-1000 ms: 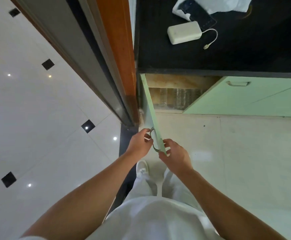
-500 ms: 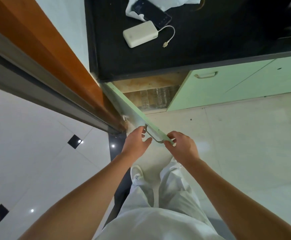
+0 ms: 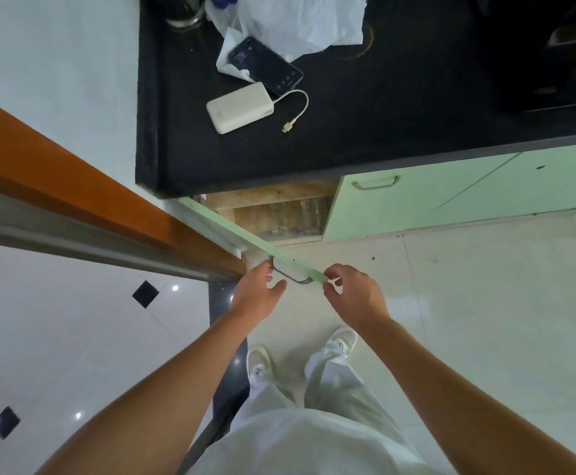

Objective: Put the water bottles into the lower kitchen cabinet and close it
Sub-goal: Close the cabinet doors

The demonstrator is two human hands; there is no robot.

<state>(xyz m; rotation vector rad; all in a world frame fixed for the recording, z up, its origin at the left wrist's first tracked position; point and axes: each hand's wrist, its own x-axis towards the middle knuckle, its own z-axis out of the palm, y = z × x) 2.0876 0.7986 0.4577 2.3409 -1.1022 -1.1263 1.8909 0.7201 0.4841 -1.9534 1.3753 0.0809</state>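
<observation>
I log the right hand [image 3: 351,293] pinching the free edge of the thin pale-green cabinet door [image 3: 255,240]; I cannot tell whether the left hand [image 3: 257,294] grips its curved metal handle [image 3: 291,276]; clear ribbed water bottles [image 3: 296,217] stand inside.

The open cabinet door [image 3: 245,234] stands edge-on, slanting from the hands toward 11 o'clock. On its 10 o'clock side only a thin wedge is left against the orange door frame [image 3: 108,200], and the left hand [image 3: 257,296] sits in it. At 12 to 1 o'clock the cabinet opening [image 3: 279,202] is reachable beneath the overhanging black countertop [image 3: 382,132], with water bottles [image 3: 296,214] inside and a closed green cabinet front [image 3: 451,197] bounding it at 1 o'clock, while bare floor [image 3: 485,303] spreads from 2 to 4 o'clock.
</observation>
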